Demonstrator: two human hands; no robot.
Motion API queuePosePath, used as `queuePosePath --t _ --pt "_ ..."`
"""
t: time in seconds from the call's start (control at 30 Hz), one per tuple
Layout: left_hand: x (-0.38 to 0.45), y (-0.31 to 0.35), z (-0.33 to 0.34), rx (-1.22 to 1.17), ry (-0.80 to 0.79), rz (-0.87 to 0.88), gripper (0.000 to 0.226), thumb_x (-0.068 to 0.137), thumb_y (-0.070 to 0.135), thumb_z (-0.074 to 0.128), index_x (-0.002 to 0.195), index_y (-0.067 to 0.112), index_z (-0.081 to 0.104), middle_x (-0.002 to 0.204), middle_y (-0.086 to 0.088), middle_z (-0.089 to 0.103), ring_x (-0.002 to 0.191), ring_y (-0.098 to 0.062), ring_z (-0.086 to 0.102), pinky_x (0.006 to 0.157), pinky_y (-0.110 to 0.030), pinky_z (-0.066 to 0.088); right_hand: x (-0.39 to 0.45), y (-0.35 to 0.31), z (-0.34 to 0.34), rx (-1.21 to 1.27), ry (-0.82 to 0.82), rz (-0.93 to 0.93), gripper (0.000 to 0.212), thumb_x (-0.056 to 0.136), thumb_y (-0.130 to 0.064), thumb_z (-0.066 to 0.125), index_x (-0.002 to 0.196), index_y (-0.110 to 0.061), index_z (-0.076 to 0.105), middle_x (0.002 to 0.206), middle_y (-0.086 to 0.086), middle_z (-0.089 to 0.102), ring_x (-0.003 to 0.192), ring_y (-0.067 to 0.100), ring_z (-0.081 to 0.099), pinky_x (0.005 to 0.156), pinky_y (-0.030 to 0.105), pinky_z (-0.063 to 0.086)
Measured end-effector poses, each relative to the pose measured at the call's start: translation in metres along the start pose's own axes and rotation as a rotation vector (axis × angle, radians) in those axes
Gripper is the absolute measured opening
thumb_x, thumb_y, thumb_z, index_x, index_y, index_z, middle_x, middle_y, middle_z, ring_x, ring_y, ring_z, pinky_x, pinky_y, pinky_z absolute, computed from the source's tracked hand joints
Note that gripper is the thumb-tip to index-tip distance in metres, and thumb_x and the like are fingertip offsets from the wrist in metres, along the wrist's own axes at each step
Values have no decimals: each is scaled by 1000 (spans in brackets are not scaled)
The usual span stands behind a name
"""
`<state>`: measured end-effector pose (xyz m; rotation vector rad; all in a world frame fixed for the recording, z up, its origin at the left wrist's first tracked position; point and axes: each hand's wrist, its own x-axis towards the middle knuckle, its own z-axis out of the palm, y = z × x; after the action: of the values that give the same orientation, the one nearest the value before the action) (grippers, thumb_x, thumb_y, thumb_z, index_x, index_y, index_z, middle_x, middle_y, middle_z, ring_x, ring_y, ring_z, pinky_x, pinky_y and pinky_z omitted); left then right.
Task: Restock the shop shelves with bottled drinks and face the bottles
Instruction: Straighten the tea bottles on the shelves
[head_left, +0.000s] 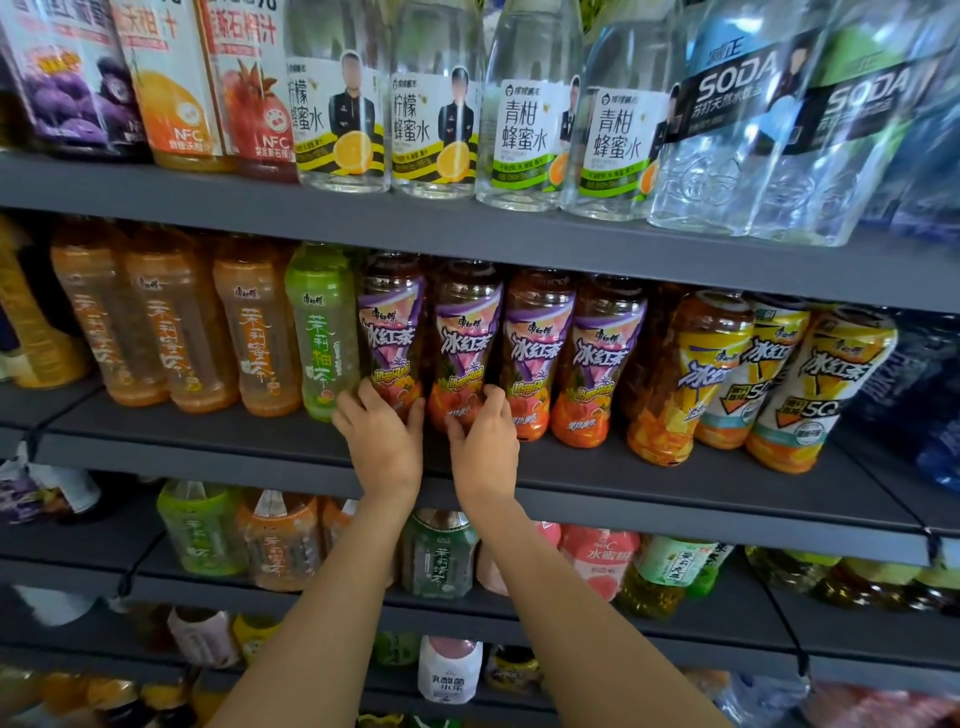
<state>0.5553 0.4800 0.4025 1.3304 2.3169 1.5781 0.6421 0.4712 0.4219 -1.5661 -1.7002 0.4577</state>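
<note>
On the middle grey shelf (675, 483) stands a row of iced-tea bottles with purple and orange labels. My left hand (379, 436) grips the base of the leftmost one (392, 332). My right hand (480, 441) grips the base of the bottle next to it (465, 338). Both bottles stand upright with labels facing out. Two more purple-label bottles (537, 353) stand to the right, then yellow-label iced-tea bottles (701, 374).
A green tea bottle (322, 332) and orange tea bottles (171, 322) stand left of my hands. The upper shelf holds juice cartons, honey-water bottles (436, 124) and soda water (727, 130). Lower shelves carry more drinks (441, 556). Shelf edges run across at several heights.
</note>
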Motion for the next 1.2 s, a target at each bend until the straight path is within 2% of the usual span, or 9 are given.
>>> queuePosePath --t 0.2,0.37,0.47,0.53,0.6,0.73,0.83,1.07,1.2 --pt "-1 -2 -5 -13 -20 32 61 85 20 65 134 -2 36 133 -25 39 125 -41 34 102 -47 33 0 -5 3 -21 21 27 41 94 -20 54 127 -7 35 131 8 44 113 29 54 84 35 44" --pt "-5 -5 -10 -27 15 47 52 85 17 64 130 -1 42 128 -22 45 122 -36 41 98 -45 40 -2 0 -5 53 25 -15 43 91 -21 58 128 -7 39 130 8 49 113 26 53 86 33 43" --pt "-21 0 -14 -62 123 158 39 83 9 62 119 -1 50 117 -21 50 109 -36 48 89 -44 42 -11 16 -30 66 154 -99 35 90 -24 59 118 -7 48 117 6 57 98 24 59 74 30 44" --pt "-35 8 -12 -83 118 274 34 81 6 63 113 -1 53 110 -19 53 103 -34 50 85 -42 43 -15 33 -53 49 267 -75 33 90 -24 59 116 -6 49 115 6 56 96 23 58 70 26 40" --pt "-48 17 -3 -86 67 357 33 79 5 65 111 1 55 108 -18 54 100 -33 51 83 -41 44 -15 49 -73 14 332 8 38 90 -24 59 119 -5 45 121 9 49 97 28 57 69 29 40" --pt "-64 37 19 -47 -88 362 37 81 12 66 117 11 55 118 -16 49 107 -31 47 86 -42 45 -2 68 -89 -84 216 182 62 90 -32 58 138 -7 27 139 11 37 117 33 49 81 42 45" --pt "-70 46 29 35 -159 296 40 84 20 64 122 16 53 128 -15 42 117 -31 39 92 -42 43 9 73 -88 -121 129 197 62 91 -31 57 140 -10 26 137 10 44 121 31 48 87 42 45" --pt "-68 43 39 138 -149 326 38 82 19 66 119 17 54 124 -16 44 113 -34 41 85 -44 44 15 77 -85 -198 111 190 56 94 -27 53 142 -14 27 135 7 47 118 30 51 84 40 46" --pt "-71 55 41 23 -57 347 32 82 13 66 112 9 56 116 -18 49 107 -35 47 82 -44 43 13 84 -96 -155 115 95 52 93 -27 54 138 -12 32 133 8 46 112 30 54 80 39 47"
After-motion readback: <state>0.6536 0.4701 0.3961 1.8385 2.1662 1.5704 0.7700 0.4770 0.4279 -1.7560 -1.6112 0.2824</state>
